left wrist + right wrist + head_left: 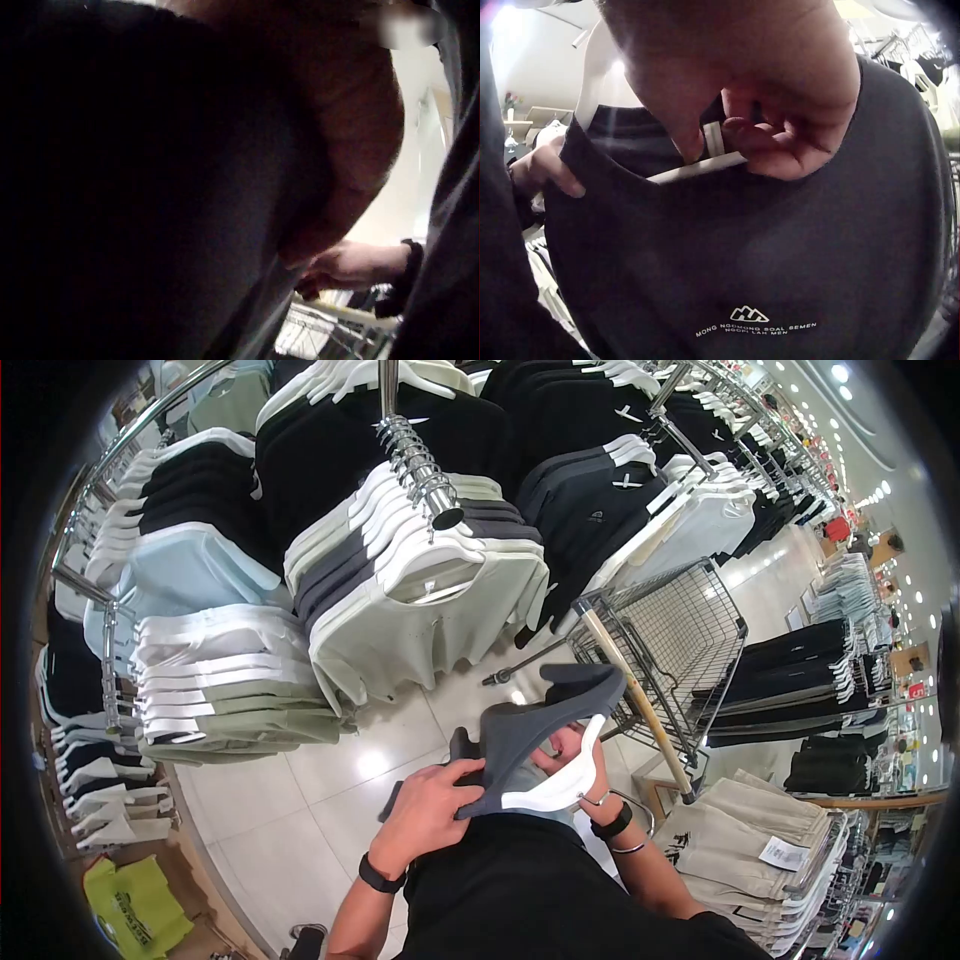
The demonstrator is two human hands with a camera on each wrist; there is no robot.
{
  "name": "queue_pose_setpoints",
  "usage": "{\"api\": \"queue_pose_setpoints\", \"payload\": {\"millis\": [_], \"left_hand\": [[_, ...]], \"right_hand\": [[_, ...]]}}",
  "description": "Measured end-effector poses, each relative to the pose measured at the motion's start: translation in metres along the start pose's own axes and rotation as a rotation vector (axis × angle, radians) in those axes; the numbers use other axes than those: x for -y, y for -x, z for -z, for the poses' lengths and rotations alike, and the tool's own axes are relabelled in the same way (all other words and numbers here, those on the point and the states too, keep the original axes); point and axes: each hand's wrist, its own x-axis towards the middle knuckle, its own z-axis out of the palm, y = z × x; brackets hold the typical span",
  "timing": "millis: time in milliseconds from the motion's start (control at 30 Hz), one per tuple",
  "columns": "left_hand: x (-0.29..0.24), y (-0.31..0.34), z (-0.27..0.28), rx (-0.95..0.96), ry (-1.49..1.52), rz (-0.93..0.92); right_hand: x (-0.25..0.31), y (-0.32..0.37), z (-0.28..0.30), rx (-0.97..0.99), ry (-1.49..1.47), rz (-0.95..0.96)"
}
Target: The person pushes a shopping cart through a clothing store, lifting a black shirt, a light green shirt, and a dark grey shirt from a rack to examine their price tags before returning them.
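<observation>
A dark grey shirt (525,735) on a white hanger (550,788) is held up at the person's waist. The left hand (432,810) grips the shirt's edge, its fingers over the cloth. On the other side, the right hand (568,744) is partly hidden by hanger and cloth. In the right wrist view, the right hand (757,82) reaches into the collar and its thumb and curled fingers pinch the hanger bar (694,168); a small white print (748,315) marks the shirt front. Dark cloth (187,195) fills much of the left wrist view, beside the left hand (356,127).
Racks of hung shirts (430,585) stand ahead and to the left. A wire shopping cart (670,640) with a long handle is right of the hands. Beige trousers (750,830) hang at the lower right; a yellow-green item (135,910) lies lower left.
</observation>
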Motion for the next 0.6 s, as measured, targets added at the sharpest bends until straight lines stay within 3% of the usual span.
{"api": "queue_pose_setpoints", "payload": {"millis": [100, 267, 300, 333, 400, 433, 533, 600], "left_hand": [[0.006, -0.003, -0.001, 0.019, -0.003, -0.023], [0.009, -0.012, 0.004, 0.076, 0.082, -0.008], [0.010, -0.014, 0.005, 0.094, 0.134, 0.030], [0.014, -0.016, 0.005, 0.107, 0.136, 0.029], [0.020, -0.022, 0.007, 0.105, 0.305, 0.108], [0.020, -0.024, 0.010, 0.102, 0.374, 0.198], [0.062, -0.016, 0.002, 0.170, 0.407, 0.260], [0.061, -0.010, 0.012, 0.205, 0.432, 0.312]], "right_hand": [[-0.017, 0.013, -0.010, 0.085, -0.047, -0.049], [-0.006, 0.028, -0.020, -0.050, -0.567, -0.056], [0.001, 0.029, -0.024, -0.022, -0.687, -0.191], [0.006, 0.030, -0.022, 0.009, -0.575, -0.265], [0.023, 0.037, -0.033, -0.248, -1.000, -0.361], [0.009, 0.034, -0.021, 0.002, -0.891, -0.314], [0.012, 0.025, -0.005, 0.183, -0.978, -0.270], [0.017, 0.035, 0.002, 0.229, -0.997, -0.315]]}}
